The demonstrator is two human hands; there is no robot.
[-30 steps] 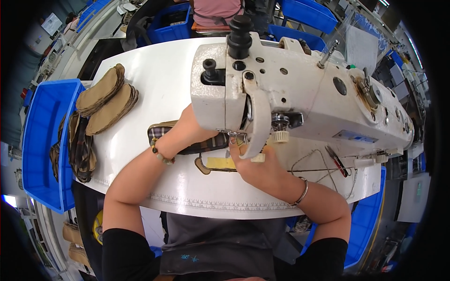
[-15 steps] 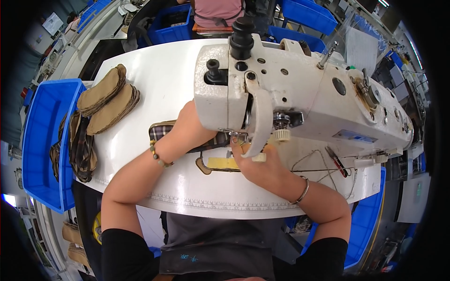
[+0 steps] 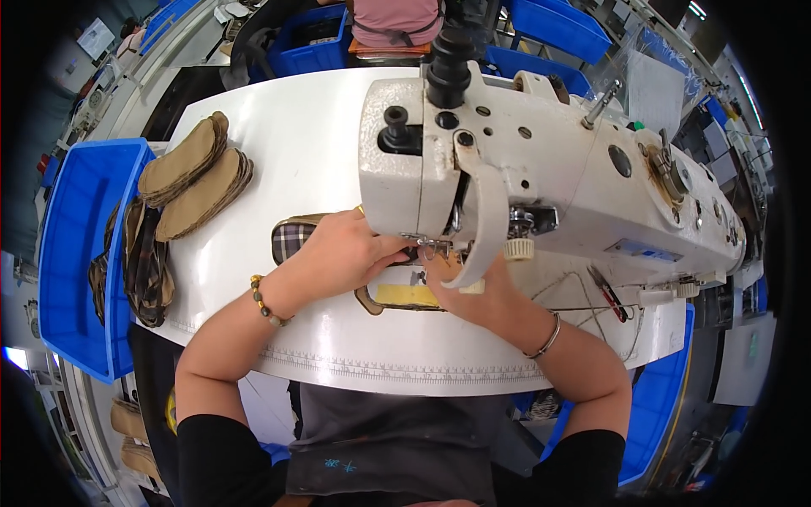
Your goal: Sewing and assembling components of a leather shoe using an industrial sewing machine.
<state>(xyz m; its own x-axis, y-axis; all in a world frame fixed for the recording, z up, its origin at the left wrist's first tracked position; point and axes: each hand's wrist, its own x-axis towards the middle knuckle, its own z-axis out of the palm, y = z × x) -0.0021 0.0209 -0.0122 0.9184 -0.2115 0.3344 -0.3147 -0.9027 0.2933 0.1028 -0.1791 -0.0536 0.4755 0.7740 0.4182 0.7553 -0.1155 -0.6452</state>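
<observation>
The fingers (image 3: 390,245) of the left hand (image 3: 338,255) are drawn together at the plaid piece (image 3: 291,240), which lies on the table (image 3: 296,110) with its right end under the head of the sewing machine (image 3: 549,173); whether they pinch it or only press it, I cannot tell. The right hand (image 3: 475,294) has its fingers curled close to the presser foot (image 3: 432,247), partly hidden by the machine, so I cannot tell whether they grasp anything. Just nearer than the plaid piece is a yellow strip (image 3: 405,295).

At the left edge of the table stands a blue bin (image 3: 72,253). Dark plaid cloth (image 3: 145,275) hangs over its right rim, and more of it shows inside. Two tan stacks (image 3: 203,196) lie touching on the table, just right of that bin. A second blue bin (image 3: 672,393) sits at the near right, partly under the table; its contents are hidden. At the far left, another blue bin (image 3: 312,59) holds dark things too small to tell. Red-and-black snips (image 3: 610,297) and loose thread lie on the table at the right
</observation>
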